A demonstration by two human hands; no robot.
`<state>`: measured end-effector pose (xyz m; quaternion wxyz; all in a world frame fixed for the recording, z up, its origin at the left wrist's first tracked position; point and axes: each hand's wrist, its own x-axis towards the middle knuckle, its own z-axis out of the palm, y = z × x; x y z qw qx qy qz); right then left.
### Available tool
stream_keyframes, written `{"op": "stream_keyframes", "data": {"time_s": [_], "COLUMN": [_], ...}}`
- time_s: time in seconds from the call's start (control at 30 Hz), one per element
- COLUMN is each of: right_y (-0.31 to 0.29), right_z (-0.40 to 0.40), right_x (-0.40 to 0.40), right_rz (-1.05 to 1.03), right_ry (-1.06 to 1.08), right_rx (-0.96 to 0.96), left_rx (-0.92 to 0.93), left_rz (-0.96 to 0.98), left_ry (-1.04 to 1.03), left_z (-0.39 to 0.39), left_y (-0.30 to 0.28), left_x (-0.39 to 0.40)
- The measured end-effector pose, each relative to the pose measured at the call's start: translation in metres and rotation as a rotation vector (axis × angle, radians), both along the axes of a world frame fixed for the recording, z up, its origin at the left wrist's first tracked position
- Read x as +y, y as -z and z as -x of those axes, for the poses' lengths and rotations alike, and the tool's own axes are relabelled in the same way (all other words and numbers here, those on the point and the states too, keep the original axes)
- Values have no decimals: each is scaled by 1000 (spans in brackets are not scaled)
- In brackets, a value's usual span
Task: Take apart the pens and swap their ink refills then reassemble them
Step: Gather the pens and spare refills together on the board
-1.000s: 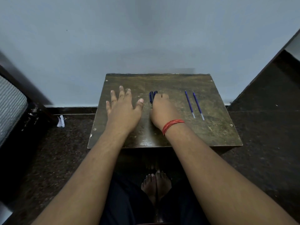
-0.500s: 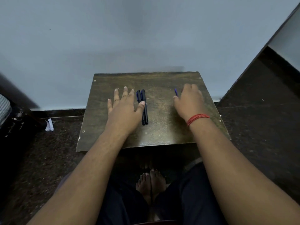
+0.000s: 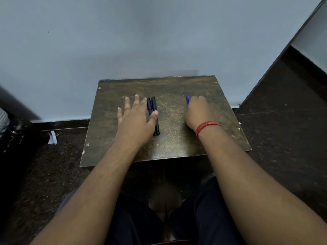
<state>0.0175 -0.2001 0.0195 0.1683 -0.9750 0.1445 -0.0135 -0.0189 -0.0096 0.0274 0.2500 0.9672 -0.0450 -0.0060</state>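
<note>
From the head view, the left hand (image 3: 135,119) lies flat on the small table (image 3: 177,142), fingers spread, two dark pen barrels (image 3: 153,112) lying just beside its thumb. The right hand (image 3: 198,112) curls over a blue refill (image 3: 187,100) poking past its fingertips; the grip itself is hidden.

place: plain room in a home | signs: bare pale wall (image 3: 123,41), dark speckled floor (image 3: 283,138), low worn wooden table (image 3: 177,142), bare feet (image 3: 165,200)
</note>
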Motion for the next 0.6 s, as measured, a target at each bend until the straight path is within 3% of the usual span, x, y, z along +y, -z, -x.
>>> {"op": "stream_keyframes", "data": {"time_s": [0.6], "right_y": [10], "right_z": [0], "right_x": [37], "right_rz": [-23], "right_ry": [-53], "right_rx": [-16], "left_rx": [-4], "left_rz": [-9], "left_ry": [-7], "left_z": [-3], "left_y": [4], "left_x": [0]}}
